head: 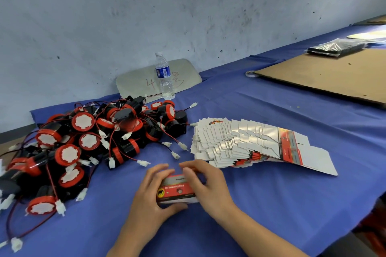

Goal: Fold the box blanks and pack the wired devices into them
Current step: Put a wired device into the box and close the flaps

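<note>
Red printed box (177, 191) gripped btwn both hands; flat blanks (246, 144) fanned beyond-right; wired devices (87, 144) heaped left.

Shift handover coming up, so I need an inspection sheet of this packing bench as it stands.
Surface: blue cloth over the bench.
Job's things: red box in both hands; fanned stack of box blanks; heap of wired devices.
Clutter: water bottle, cardboard sheet, bagged black items.
Grippers: left hand and right hand grip the box ends.
Cables: red and black leads with white connectors trailing from the heap.
Surroundings: scuffed wall; panel leaning behind the bottle.
</note>
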`<action>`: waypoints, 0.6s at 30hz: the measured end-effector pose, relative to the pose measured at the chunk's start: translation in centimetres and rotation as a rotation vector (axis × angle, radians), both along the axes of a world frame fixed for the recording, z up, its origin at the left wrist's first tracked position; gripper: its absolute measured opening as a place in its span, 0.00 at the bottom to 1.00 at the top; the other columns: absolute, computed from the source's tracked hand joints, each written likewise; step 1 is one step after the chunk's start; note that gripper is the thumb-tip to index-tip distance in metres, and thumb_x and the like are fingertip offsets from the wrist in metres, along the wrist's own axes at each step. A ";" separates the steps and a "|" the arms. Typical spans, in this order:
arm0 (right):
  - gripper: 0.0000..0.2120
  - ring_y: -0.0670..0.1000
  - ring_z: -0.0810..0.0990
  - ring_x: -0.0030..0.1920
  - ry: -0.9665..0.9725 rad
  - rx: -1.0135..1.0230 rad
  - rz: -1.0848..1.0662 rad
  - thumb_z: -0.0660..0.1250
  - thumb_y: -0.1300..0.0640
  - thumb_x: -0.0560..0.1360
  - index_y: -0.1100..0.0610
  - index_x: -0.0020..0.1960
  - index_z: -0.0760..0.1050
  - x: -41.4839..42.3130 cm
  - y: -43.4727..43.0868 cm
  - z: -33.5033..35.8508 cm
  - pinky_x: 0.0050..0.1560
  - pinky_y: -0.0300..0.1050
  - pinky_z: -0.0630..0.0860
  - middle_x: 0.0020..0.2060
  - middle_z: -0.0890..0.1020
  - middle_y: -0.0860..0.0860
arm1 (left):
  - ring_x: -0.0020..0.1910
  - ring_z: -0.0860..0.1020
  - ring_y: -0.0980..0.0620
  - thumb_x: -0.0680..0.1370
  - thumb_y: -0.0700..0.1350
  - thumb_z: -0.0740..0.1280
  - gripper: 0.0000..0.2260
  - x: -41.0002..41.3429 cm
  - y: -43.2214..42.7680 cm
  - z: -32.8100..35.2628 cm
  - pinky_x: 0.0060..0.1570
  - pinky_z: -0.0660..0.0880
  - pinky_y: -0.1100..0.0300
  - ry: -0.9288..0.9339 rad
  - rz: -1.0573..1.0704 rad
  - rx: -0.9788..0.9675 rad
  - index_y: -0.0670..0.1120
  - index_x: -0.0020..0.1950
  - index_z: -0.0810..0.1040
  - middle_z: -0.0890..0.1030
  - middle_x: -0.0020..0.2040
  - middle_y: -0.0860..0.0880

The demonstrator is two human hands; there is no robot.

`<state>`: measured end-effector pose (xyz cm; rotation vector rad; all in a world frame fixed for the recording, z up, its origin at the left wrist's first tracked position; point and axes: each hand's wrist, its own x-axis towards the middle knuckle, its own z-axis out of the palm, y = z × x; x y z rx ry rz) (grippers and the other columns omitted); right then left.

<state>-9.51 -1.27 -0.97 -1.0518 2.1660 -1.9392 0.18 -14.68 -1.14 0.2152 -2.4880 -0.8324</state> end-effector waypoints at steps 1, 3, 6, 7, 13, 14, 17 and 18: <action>0.11 0.41 0.79 0.44 -0.097 -0.074 0.022 0.64 0.48 0.76 0.53 0.48 0.81 0.0 0.1 0.4 0.45 0.36 0.74 0.41 0.83 0.44 | 0.53 0.75 0.65 0.59 0.61 0.80 0.30 0.1 0.3 0.2 0.46 0.71 0.75 -0.001 0.019 0.040 0.62 0.57 0.73 0.77 0.55 0.62; 0.15 0.46 0.79 0.39 -0.116 -0.117 0.087 0.60 0.42 0.73 0.51 0.43 0.79 0.0 0.2 0.5 0.40 0.42 0.74 0.38 0.82 0.47 | 0.46 0.77 0.61 0.57 0.64 0.78 0.26 0.1 1.1 0.2 0.41 0.71 0.72 0.008 0.076 0.138 0.59 0.51 0.75 0.78 0.46 0.58; 0.08 0.42 0.74 0.35 0.018 -0.060 0.123 0.61 0.39 0.71 0.42 0.38 0.72 0.5 0.3 0.6 0.37 0.39 0.70 0.33 0.78 0.39 | 0.42 0.77 0.59 0.57 0.67 0.75 0.25 0.2 1.8 0.3 0.36 0.71 0.72 0.008 0.061 0.189 0.57 0.46 0.76 0.79 0.41 0.57; 0.08 0.42 0.72 0.33 0.054 -0.036 0.104 0.62 0.39 0.70 0.42 0.37 0.70 0.4 0.4 0.5 0.35 0.38 0.69 0.31 0.76 0.38 | 0.40 0.78 0.59 0.57 0.67 0.74 0.24 0.2 1.9 0.3 0.35 0.71 0.71 0.006 0.048 0.199 0.57 0.46 0.76 0.80 0.41 0.58; 0.16 0.43 0.69 0.29 0.082 -0.010 -0.020 0.63 0.35 0.65 0.46 0.32 0.66 -0.1 0.1 0.3 0.31 0.32 0.64 0.26 0.73 0.39 | 0.34 0.77 0.57 0.54 0.67 0.73 0.26 0.0 2.4 0.3 0.30 0.69 0.71 -0.013 0.038 0.262 0.52 0.43 0.75 0.80 0.39 0.57; 0.16 0.42 0.69 0.29 0.055 -0.020 -0.017 0.63 0.35 0.65 0.47 0.32 0.67 -0.2 0.0 0.2 0.32 0.33 0.64 0.26 0.73 0.40 | 0.34 0.77 0.57 0.55 0.66 0.73 0.26 0.0 2.4 0.3 0.30 0.69 0.71 -0.026 0.032 0.283 0.51 0.43 0.75 0.80 0.39 0.57; 0.20 0.41 0.71 0.31 -0.034 -0.081 0.008 0.63 0.36 0.65 0.54 0.35 0.73 -0.2 0.1 -0.1 0.34 0.36 0.67 0.28 0.74 0.44 | 0.38 0.79 0.58 0.57 0.64 0.73 0.26 0.1 2.5 0.2 0.34 0.71 0.71 -0.025 0.000 0.317 0.56 0.50 0.74 0.80 0.43 0.57; 0.20 0.41 0.71 0.32 -0.046 -0.114 0.004 0.63 0.37 0.66 0.55 0.36 0.74 0.0 0.3 0.0 0.35 0.38 0.68 0.28 0.75 0.44 | 0.41 0.79 0.58 0.57 0.63 0.73 0.28 0.2 2.5 0.3 0.35 0.73 0.71 -0.017 -0.014 0.342 0.60 0.56 0.72 0.79 0.46 0.58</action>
